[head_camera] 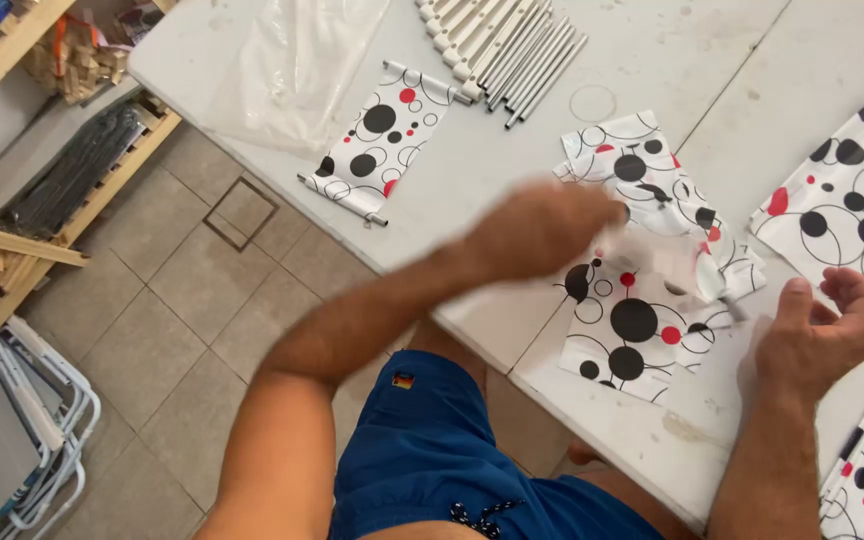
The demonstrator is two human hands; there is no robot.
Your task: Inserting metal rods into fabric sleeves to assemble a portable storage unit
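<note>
From my remote seat, head view only. My left hand is blurred with motion over the white table, its fingers seemingly resting on the crumpled patterned sheet — white plastic-looking material with black and red circles — but the blur keeps me from telling whether it pinches the sheet or only presses it. My right hand hangs just beside the sheet's lower right edge, fingers loosely curled and spread, holding nothing that I can see. The sheet lies at the near edge of the table, right in front of me, partly folded over itself. One piece looks finished: a patterned strip further up the table lies flat with a thin metal rod in its lower end and another at its upper end. That I judge to be the done part. Left to do, by my reading: the sheet in hand carries no rod that I can make out, a bundle of metal rods and white slats lies untouched at the far edge, and more patterned material waits to the right. A clear plastic bag lies at the table's far left. Early stage, I would say.
</note>
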